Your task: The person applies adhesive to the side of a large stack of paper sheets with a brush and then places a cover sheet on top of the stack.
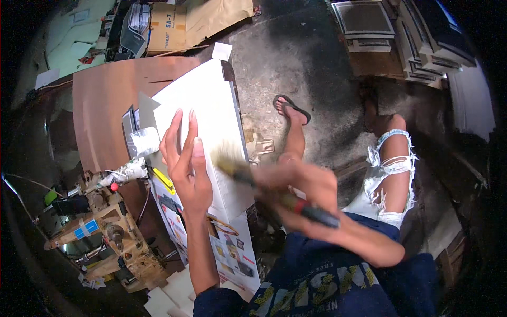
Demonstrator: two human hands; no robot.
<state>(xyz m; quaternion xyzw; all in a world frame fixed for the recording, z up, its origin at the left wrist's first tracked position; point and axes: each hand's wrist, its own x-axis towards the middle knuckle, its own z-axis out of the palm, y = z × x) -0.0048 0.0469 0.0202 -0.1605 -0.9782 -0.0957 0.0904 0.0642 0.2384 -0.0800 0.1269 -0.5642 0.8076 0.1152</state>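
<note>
A large white sheet or board (203, 90) lies on the bench in front of me. My left hand (187, 169) rests flat on it, fingers stretched out and spread, holding nothing. In my right hand (301, 187) is a brush (237, 171) with a dark handle, gripped at its middle; hand and brush are smeared by motion. The pale bristles are over the white sheet, to the right of my left hand. I cannot tell whether they touch it. A yellow cutter knife (163, 180) lies left of my left wrist.
A clear plastic container (144, 141) stands left of the sheet. A worn brown machine (113, 232) is at the lower left. Beyond the brown board (111, 100) sits a cardboard box (168, 31). Framed panels (364, 21) are stacked at the far right. A patterned printed sheet (232, 253) covers the bench's near part.
</note>
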